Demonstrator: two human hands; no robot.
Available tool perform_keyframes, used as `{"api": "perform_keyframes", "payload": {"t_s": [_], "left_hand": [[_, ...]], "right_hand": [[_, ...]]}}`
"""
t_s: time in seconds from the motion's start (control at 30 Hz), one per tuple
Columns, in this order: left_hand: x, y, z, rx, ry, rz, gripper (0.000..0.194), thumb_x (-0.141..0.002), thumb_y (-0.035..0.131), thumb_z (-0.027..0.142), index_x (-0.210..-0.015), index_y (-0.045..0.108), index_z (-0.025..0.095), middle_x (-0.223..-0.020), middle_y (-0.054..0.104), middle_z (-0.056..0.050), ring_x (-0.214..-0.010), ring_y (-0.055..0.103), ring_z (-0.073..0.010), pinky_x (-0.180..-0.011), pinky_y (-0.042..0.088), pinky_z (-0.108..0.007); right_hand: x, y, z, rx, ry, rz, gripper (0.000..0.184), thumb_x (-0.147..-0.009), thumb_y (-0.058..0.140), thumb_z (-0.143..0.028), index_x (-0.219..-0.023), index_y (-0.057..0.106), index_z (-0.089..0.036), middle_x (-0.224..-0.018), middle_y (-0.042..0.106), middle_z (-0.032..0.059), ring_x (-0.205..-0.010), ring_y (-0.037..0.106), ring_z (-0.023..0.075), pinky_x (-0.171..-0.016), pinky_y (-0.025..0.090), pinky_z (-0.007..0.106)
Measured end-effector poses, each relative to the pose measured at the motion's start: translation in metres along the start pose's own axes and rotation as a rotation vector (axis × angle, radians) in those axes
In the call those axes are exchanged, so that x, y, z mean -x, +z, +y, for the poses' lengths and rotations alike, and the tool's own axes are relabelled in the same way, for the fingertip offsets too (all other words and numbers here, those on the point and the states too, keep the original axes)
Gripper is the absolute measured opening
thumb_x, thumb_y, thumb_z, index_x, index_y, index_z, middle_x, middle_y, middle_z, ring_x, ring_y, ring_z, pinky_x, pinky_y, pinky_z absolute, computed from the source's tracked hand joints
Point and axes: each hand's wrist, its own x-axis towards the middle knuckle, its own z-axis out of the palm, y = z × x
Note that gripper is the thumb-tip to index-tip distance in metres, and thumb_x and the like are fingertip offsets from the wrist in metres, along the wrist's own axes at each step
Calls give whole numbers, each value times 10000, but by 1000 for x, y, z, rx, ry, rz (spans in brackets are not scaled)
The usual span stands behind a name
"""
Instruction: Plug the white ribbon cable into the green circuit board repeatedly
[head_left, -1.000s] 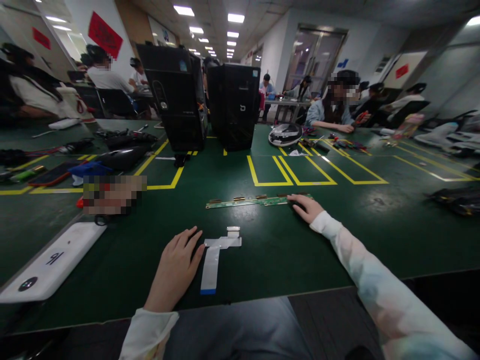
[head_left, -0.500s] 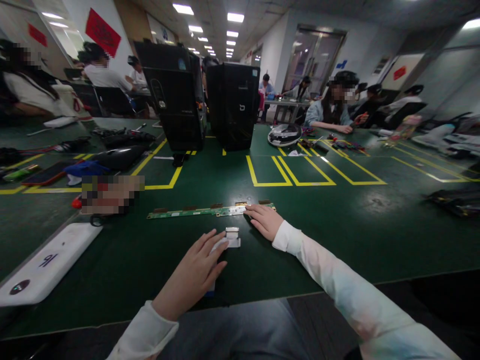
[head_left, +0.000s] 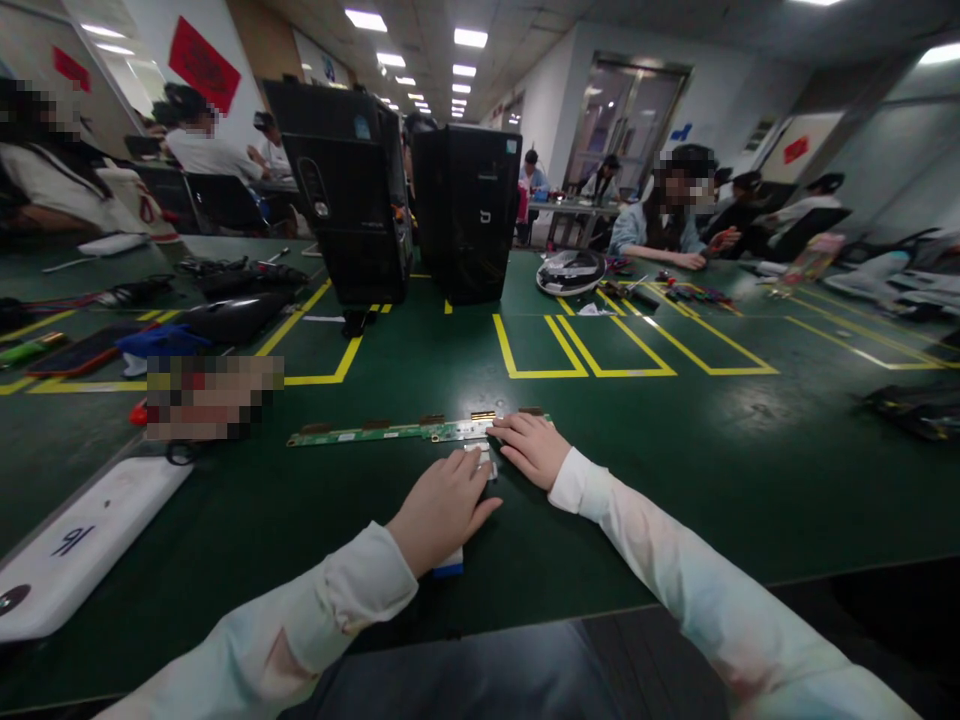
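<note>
A long, narrow green circuit board (head_left: 375, 432) lies across the green table (head_left: 675, 450) in front of me. My right hand (head_left: 531, 447) rests on its right end with the fingers stretched flat. My left hand (head_left: 442, 508) lies flat on a white flat ribbon cable (head_left: 450, 563), covering most of it; the blue-tipped near end shows below the palm. The cable's far end (head_left: 482, 456) reaches close to the board, between my two hands.
Two black computer towers (head_left: 352, 190) (head_left: 476, 210) stand at the table's middle back. A white device (head_left: 71, 545) lies at the near left, cables and tools at the far left. Yellow tape boxes (head_left: 600, 350) mark the table. Several people sit around other tables.
My right hand slid the board left and toward me. My left hand moved forward and right over the ribbon cable, carrying its far end up toward the board.
</note>
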Motion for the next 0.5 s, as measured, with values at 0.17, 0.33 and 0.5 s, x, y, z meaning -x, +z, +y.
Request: {"api": "perform_keyframes", "payload": {"t_s": [0.17,0.33,0.5], "left_hand": [[3,9,3,73,-31,40,491,-942,409,447,-1295,508,121,-1346,536,-167,-1237,484,-291,-975,435,-446],[6,14,5,74,-46,45,578,-931,409,489,-1335,471,80,-1378,510,-187,-1275,458,-310,-1006,423,-464],[5,18,4,63,-71,68,585,-934,404,497,-1357,453,96,-1406,491,-169,-1293,451,-297,-1023,421,-454]], "right_hand": [[2,4,1,-39,-43,43,453,-976,314,-389,-1297,543,-165,-1231,520,157,-1151,470,270,-979,424,472],[2,4,2,-81,-80,35,437,-977,320,-357,-1309,522,-158,-1312,474,154,-1202,445,267,-1017,406,468],[1,4,2,-117,-109,56,434,-977,312,-356,-1301,522,-156,-1261,528,148,-1204,443,265,-1020,398,494]]}}
